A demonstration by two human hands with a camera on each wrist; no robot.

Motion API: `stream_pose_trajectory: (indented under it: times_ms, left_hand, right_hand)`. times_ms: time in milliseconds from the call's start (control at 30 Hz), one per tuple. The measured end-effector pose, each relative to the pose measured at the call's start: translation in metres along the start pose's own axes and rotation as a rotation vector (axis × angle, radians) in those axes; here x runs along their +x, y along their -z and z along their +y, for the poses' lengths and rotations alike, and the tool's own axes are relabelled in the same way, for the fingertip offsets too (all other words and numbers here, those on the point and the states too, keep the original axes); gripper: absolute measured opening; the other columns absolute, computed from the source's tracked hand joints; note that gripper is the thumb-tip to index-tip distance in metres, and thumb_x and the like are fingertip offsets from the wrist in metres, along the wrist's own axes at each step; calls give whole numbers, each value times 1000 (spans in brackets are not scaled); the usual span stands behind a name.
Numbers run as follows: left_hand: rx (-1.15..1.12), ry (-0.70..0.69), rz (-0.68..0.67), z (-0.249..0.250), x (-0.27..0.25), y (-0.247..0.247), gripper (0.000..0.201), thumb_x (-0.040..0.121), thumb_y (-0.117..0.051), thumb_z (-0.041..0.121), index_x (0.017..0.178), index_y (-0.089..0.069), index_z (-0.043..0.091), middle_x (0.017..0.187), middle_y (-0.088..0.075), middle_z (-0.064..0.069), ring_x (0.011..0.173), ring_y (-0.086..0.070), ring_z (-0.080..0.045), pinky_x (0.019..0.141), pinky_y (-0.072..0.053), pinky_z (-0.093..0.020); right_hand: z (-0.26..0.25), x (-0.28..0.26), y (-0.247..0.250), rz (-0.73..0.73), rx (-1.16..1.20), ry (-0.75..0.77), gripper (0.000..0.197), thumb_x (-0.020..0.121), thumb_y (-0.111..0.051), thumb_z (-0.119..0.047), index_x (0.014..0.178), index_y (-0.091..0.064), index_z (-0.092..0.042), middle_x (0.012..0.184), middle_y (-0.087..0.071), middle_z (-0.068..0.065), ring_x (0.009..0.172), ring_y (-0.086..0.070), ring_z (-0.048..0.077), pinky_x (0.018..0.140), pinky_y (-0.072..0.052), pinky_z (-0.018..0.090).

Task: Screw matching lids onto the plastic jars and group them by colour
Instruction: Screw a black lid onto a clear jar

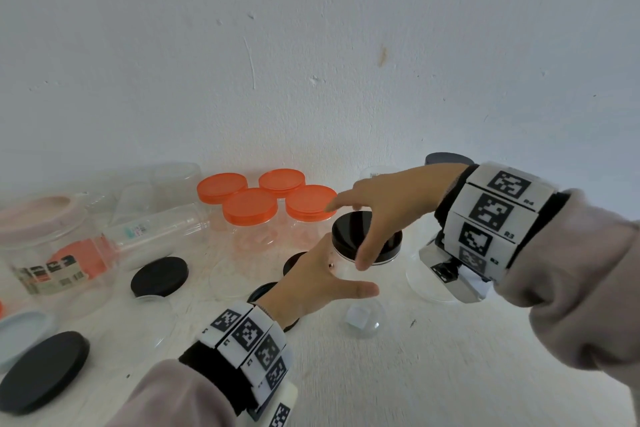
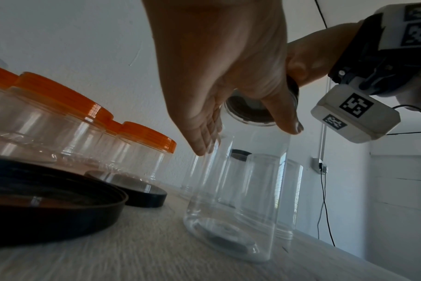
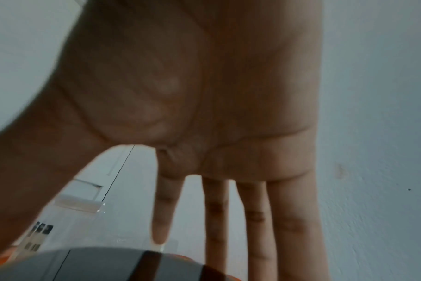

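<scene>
A clear jar (image 2: 233, 209) stands on the white table with a black lid (image 1: 349, 230) on its mouth. My left hand (image 1: 332, 270) lies against the jar's left side with straight fingers (image 2: 204, 140) touching the wall and the thumb stretched away to the right. My right hand (image 1: 374, 218) arches over the lid, fingers spread and straight (image 3: 252, 218); its thumb (image 2: 286, 117) rests on the lid's near rim (image 2: 248, 112). Several jars with orange lids (image 1: 266, 204) stand together just behind and to the left.
Loose black lids (image 1: 159, 276) (image 1: 43, 376) lie to the left. A large labelled jar with a pink rim (image 1: 41, 243) and clear jars on their sides (image 1: 159, 225) fill the back left. Another clear jar (image 1: 433, 284) sits under my right wrist. The wall is close behind.
</scene>
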State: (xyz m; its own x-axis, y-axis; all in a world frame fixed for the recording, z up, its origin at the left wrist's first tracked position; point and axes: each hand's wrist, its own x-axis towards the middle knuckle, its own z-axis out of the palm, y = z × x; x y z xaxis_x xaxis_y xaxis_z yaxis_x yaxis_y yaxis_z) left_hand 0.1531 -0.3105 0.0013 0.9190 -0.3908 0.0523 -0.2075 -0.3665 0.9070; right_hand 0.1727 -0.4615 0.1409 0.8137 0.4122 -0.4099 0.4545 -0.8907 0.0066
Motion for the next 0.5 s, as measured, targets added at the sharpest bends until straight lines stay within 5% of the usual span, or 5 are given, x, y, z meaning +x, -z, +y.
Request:
stream_pose_trajectory:
  times_ms: [133, 267, 367, 433, 500]
  left_hand:
    - [19, -14, 10, 0, 0, 0, 98, 66, -86, 42, 146, -30, 34, 141, -46, 17, 131, -42, -7, 113, -34, -39]
    - [-3, -33, -11, 0, 0, 1, 96, 67, -86, 40, 146, -31, 33, 140, -48, 16, 132, -42, -7, 112, -35, -37]
    - [12, -26, -9, -1, 1, 2, 89, 69, -85, 39, 141, -33, 38, 135, -49, 20, 129, -42, -5, 103, -35, -24]
    - [33, -28, -9, -1, 1, 2, 90, 69, -85, 41, 142, -33, 37, 136, -48, 20, 128, -42, -5, 103, -35, -24]
    - [33, -29, -8, -2, 1, 2, 95, 68, -85, 41, 145, -31, 34, 139, -47, 17, 130, -42, -7, 110, -35, -32]
  right_hand:
    - [-2, -1, 4, -38, -21, 65, 81, 65, -80, -54, 134, -37, -57, 122, -39, -16, 117, -54, 22, 96, -48, 40]
    - [-1, 3, -1, 44, -7, 9, 74, 57, -69, -78, 122, -46, -49, 105, -53, -17, 71, -71, 11, 71, -52, 31]
    - [-3, 5, -6, 83, -21, -58, 78, 54, -57, -89, 115, -49, -41, 92, -57, -14, 59, -69, 10, 65, -52, 30]
    - [-2, 5, -5, 52, -26, -72, 82, 55, -57, -90, 121, -46, -43, 98, -58, -13, 70, -69, 12, 69, -53, 31]
    - [-2, 3, 0, -35, -21, -44, 87, 56, -67, -81, 131, -35, -52, 121, -52, -13, 100, -65, 18, 87, -51, 37]
